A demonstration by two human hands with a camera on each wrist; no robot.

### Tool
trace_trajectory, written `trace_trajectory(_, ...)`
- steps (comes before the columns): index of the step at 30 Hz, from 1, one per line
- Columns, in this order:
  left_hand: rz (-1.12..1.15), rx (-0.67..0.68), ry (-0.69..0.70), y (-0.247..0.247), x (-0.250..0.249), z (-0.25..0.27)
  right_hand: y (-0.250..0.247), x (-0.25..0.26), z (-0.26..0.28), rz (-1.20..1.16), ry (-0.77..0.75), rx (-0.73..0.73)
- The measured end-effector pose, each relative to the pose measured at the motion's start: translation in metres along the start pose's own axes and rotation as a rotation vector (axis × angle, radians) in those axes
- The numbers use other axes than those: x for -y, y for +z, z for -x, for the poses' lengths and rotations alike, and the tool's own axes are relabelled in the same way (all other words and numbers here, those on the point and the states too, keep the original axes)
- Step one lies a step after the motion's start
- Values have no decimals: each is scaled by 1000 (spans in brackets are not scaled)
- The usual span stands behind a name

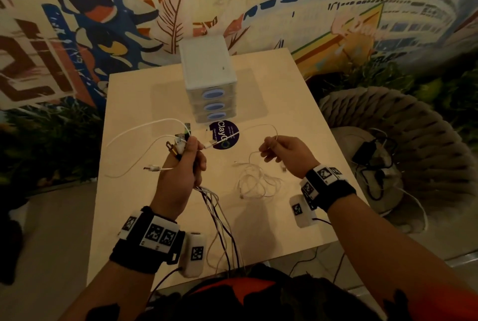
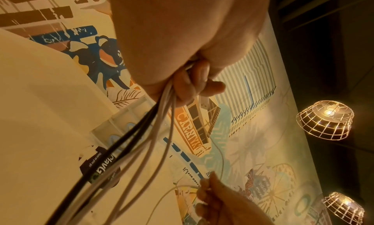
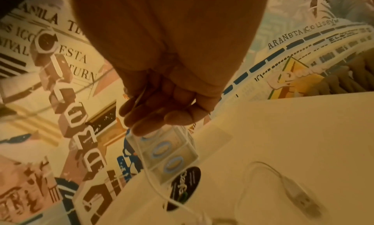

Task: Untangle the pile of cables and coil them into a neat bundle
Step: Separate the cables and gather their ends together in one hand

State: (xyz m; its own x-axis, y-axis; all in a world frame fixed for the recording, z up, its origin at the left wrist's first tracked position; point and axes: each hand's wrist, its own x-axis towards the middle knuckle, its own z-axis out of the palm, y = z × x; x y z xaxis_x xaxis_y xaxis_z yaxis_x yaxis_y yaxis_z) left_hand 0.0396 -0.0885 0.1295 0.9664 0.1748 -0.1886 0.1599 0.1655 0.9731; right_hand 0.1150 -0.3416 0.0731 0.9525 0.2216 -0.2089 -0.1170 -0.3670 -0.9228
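Note:
My left hand is raised over the pale table and grips a bunch of white and dark cables. Their plug ends stick up above the fist, and the strands hang down past the table's front edge. My right hand pinches a thin white cable that arcs left to a connector near the left hand. Below it a loose tangle of white cable lies on the table. In the right wrist view the thin cable drops from the curled fingers.
A small white drawer unit with blue oval handles stands at the table's back, a round dark sticker in front of it. A woven seat with a black charger and cords stands right of the table. A painted mural wall rises behind.

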Motion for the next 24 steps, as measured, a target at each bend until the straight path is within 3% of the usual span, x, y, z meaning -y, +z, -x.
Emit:
trace_trajectory(8, -112, 21, 10, 6, 6, 0, -16, 46, 11, -106, -145, -20)
trace_trajectory(18, -272, 385, 63, 37, 5, 12, 0, 85, 21, -215, -301, 223)
trace_trajectory(24, -267, 360, -64, 39, 6, 9, 1, 81, 25, -218, -302, 234)
